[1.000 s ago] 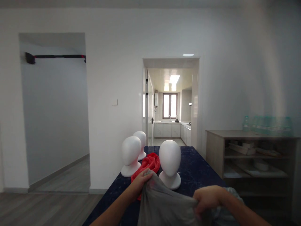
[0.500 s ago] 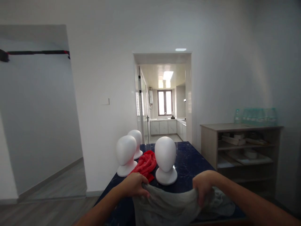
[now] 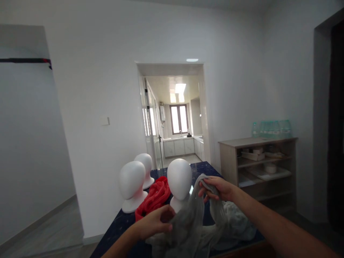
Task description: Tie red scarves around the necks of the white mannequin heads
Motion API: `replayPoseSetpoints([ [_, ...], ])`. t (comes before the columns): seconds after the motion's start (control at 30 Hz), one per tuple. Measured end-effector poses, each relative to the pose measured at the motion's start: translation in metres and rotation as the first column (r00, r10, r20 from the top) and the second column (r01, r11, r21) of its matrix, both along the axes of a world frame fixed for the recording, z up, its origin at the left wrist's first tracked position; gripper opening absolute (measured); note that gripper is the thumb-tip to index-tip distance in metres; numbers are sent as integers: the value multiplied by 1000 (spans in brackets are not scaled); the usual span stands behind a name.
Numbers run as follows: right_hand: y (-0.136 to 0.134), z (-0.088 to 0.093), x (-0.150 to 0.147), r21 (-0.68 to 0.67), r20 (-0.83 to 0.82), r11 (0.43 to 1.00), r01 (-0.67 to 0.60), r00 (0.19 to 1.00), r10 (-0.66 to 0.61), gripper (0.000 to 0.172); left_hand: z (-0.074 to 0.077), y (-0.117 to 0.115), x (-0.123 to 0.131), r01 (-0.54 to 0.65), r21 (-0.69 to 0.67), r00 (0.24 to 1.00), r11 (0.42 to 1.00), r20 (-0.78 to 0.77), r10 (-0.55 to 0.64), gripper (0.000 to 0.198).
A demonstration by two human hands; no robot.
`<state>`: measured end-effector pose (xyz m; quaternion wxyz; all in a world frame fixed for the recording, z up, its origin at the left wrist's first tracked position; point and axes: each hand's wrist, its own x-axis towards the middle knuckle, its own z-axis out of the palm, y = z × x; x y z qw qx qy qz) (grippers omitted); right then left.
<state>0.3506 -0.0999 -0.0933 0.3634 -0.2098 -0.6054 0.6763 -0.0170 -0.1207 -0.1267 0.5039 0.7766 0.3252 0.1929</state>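
A thin grey scarf [image 3: 192, 220] hangs between my two hands above the dark blue table [image 3: 122, 224]. My left hand [image 3: 154, 224] is closed on its lower part, low and near me. My right hand [image 3: 219, 188] is raised and pinches the scarf's upper edge just right of the nearest white mannequin head [image 3: 179, 181]. Two more white mannequin heads stand further left, one in front [image 3: 132, 184] and one behind [image 3: 145, 165]. A red scarf [image 3: 154, 197] lies bunched between the heads.
A pale cloth [image 3: 238, 224] lies on the table's right side. A wooden shelf unit [image 3: 258, 165] with bottles on top stands against the right wall. Behind the table a doorway [image 3: 172, 114] opens onto a kitchen. Grey floor lies to the left.
My right hand has lifted the scarf's edge up and toward the nearest head. My left hand stayed low, still gripping. The view has swung to the right.
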Motion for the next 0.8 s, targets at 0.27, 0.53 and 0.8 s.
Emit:
replayPoseSetpoints([
  [0.27,-26,50,-36,172,46,956,-239,971,235,28,-3,-25,114,-208,118,958,971,225,178,65],
  [0.53,6,49,54,225,464,974,38,874,-142,33,109,-23,61,-142,-135,905,981,385,184,37],
  [0.8,-14,31,-2,251,424,968,7,898,-116,47,212,-12,45,-102,-133,861,986,484,154,34],
])
